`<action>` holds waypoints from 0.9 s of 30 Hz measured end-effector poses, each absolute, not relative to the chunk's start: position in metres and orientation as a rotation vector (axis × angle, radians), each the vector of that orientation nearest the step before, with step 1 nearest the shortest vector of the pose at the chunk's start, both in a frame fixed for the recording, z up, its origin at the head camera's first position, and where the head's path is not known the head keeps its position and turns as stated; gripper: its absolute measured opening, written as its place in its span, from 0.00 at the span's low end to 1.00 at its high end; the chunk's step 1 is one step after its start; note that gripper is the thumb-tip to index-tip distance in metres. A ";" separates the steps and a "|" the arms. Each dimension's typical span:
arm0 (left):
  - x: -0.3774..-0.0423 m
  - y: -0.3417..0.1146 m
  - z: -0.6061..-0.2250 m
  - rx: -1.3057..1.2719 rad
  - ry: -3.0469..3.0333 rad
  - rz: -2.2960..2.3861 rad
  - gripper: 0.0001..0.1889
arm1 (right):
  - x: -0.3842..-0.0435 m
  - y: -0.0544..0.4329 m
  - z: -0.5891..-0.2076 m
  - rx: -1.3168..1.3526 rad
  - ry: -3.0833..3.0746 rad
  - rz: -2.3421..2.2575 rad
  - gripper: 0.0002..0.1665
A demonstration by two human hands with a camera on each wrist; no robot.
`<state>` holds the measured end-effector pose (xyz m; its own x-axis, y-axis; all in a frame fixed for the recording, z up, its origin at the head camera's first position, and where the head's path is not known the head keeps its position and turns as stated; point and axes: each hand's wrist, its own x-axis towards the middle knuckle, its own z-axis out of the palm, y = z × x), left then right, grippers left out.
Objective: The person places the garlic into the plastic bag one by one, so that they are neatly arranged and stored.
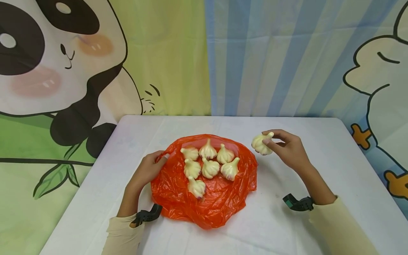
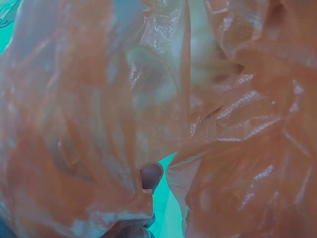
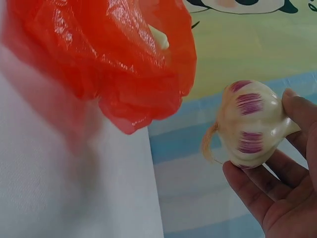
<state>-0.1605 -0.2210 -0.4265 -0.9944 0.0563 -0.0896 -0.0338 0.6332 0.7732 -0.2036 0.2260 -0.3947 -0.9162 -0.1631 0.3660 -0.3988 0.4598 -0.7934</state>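
A red plastic bag [image 1: 220,209] lies spread on the table, with several garlic bulbs [image 1: 210,168] grouped on it. My left hand [image 1: 149,169] pinches the bag's left edge between thumb and fingers. Crumpled film [image 2: 247,148] fills most of the left wrist view, where only a fingertip [image 2: 151,175] and bits of other fingers show. To the right of the bag, my right hand [image 1: 288,148] holds one garlic bulb [image 1: 262,144] above the table. Seen from the right wrist, that bulb [image 3: 252,124] has purple streaks and a tuft of roots, with thumb and fingers around its stem side.
The white table [image 1: 140,131] reaches back to a printed cloth backdrop [image 1: 255,56] with a panda [image 1: 105,85] on the left. A black wrist device [image 1: 148,214] sits on the left wrist, and another device [image 1: 299,203] on the right.
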 end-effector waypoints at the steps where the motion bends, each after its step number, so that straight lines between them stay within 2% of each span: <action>1: -0.161 -0.221 -0.427 0.020 2.745 1.300 0.22 | -0.203 0.225 -0.394 0.485 -2.478 1.435 0.16; 15: -0.161 -0.220 -0.427 0.022 2.747 1.304 0.22 | -0.201 0.207 -0.397 0.609 -2.500 1.507 0.15; 23: -0.161 -0.221 -0.429 -0.001 2.716 1.319 0.23 | -0.184 0.183 -0.373 0.703 -2.516 1.498 0.14; 27: -0.161 -0.221 -0.428 0.005 2.720 1.320 0.22 | -0.190 0.181 -0.384 0.739 -2.508 1.536 0.15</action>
